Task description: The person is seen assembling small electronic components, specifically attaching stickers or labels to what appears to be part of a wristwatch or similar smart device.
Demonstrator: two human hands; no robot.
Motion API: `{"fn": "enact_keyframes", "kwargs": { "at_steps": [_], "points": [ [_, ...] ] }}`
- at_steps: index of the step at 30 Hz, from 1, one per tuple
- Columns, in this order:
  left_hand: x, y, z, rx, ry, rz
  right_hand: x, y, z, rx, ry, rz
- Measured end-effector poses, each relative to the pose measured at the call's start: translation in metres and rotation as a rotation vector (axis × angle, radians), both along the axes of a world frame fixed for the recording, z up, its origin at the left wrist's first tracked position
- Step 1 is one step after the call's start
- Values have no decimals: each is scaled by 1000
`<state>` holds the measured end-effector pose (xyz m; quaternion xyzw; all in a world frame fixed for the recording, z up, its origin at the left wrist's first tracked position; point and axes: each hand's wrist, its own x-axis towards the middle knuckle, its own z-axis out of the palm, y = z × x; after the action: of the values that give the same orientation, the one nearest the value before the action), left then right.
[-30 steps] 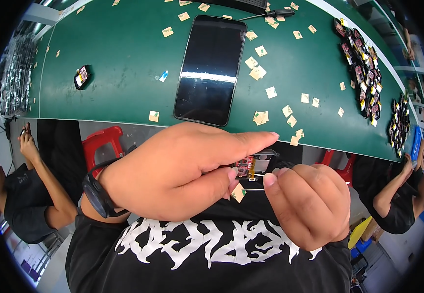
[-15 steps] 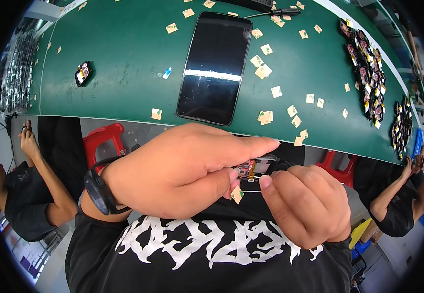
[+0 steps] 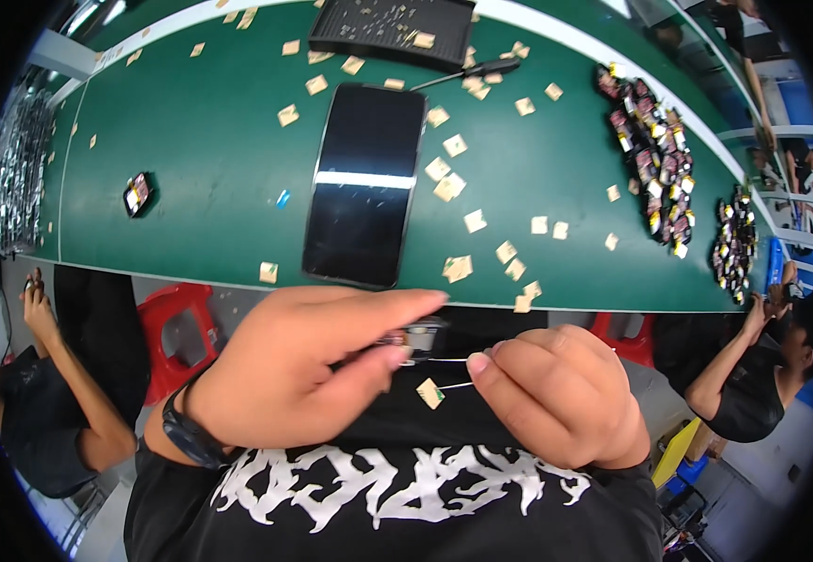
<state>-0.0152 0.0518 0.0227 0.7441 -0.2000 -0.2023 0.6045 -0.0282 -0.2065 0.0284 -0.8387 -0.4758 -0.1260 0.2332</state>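
Observation:
My left hand [image 3: 298, 370] is closed on a small black-cased electronic unit [image 3: 425, 332], gripping it between thumb and fingers, with the index finger stretched along its far side. Much of the unit is hidden by that hand. Pinched in my right hand [image 3: 561, 398] is a pair of thin metal tweezers [image 3: 453, 360], whose two prongs point left. One prong reaches the near edge of the unit; whether it touches I cannot tell. At the other prong's tip hangs a small cream square sticker [image 3: 431, 394] with a green mark.
On the green table [image 3: 228, 187] lies a large dark-screened phone-like slab [image 3: 364, 187], with a screwdriver [image 3: 491, 68] and black tray [image 3: 392, 33] behind it. Cream squares [image 3: 449, 187] are scattered about. Similar units lie in piles [image 3: 655, 169] at right; one unit [image 3: 139, 195] sits left. People work on both sides.
The view has tilted up, showing more of the tray. My hands have drawn slightly apart, the unit has turned in my left hand, and both tweezer prongs now show, spread apart.

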Motion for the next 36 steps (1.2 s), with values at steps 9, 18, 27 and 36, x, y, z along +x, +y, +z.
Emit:
{"fn": "enact_keyframes", "kwargs": {
  "at_steps": [9,18,27,36],
  "points": [
    [-7,37,-3,48,312,307,39,-57,-12,42,77,-506],
    [-14,55,9,-230,303,393,116,-94,-51,-390,-221,-1008],
    [-24,72,21,102,-35,335,129,-100,-55,-541,-169,-973],
    [-13,79,9,225,-185,352,85,-71,-37,-312,-215,-530]
  ]
}}
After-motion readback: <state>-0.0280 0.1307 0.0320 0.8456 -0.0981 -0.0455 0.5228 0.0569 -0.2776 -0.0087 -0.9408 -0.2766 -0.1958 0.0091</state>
